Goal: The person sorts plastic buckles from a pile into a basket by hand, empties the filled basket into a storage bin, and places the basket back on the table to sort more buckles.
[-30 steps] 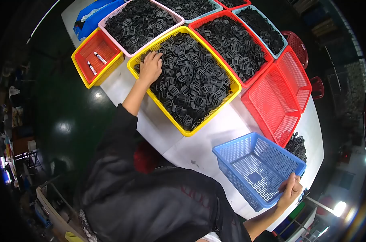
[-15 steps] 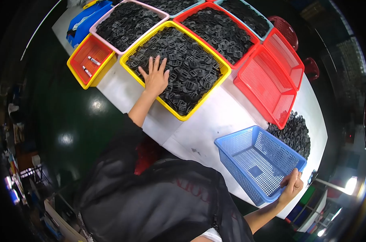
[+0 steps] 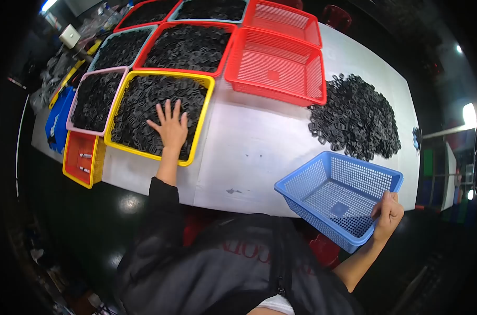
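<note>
My left hand (image 3: 171,129) lies with fingers spread on the black plastic buckles that fill a yellow basket (image 3: 210,97). Closed around the right rim of a blue basket (image 3: 312,202) is my right hand (image 3: 388,214). The blue basket holds nothing visible and sits tilted at the table's front edge, partly past it. Behind it, a large heap of loose black buckles (image 3: 354,118) lies on the white table (image 3: 243,136).
Two red baskets (image 3: 272,60) without contents stand at the back. Filled red, pink (image 3: 69,125) and light-blue baskets surround the yellow one. A small red-and-yellow basket (image 3: 94,168) with two small tubes stands at the left front; a blue bin (image 3: 60,121) is behind it.
The view has turned right, showing more of the heap. My left hand remains on the buckles in the yellow basket, and my right hand still grips the blue basket.
</note>
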Tool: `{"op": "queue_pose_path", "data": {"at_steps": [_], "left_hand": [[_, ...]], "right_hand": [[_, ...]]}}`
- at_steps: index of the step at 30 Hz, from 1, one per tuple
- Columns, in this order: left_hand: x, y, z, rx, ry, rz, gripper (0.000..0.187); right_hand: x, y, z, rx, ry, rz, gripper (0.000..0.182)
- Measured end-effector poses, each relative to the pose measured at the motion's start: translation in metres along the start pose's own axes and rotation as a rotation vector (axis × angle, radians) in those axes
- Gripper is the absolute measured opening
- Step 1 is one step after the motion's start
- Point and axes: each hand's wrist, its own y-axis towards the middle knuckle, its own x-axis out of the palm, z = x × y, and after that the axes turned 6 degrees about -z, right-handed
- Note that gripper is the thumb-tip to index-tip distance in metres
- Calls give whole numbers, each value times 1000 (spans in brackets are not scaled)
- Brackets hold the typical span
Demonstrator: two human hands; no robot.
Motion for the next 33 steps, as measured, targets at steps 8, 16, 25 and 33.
{"op": "queue_pose_path", "data": {"at_steps": [8,16,25,33], "left_hand": [[-74,-23,95,-56,-205,384,54],[-118,-155,347,-250,-1600,-1020,54],[-113,-184,459,-68,-1566,-1182,47],[-94,-163,395,-208,-1695,-958,60]], "right_hand": [[-90,-24,107,108,389,172,55],[-157,-12,233,-54,856,114,53],[-242,-114,342,-76,430,400,31],[-209,-290,406,676,614,736,23]]}}
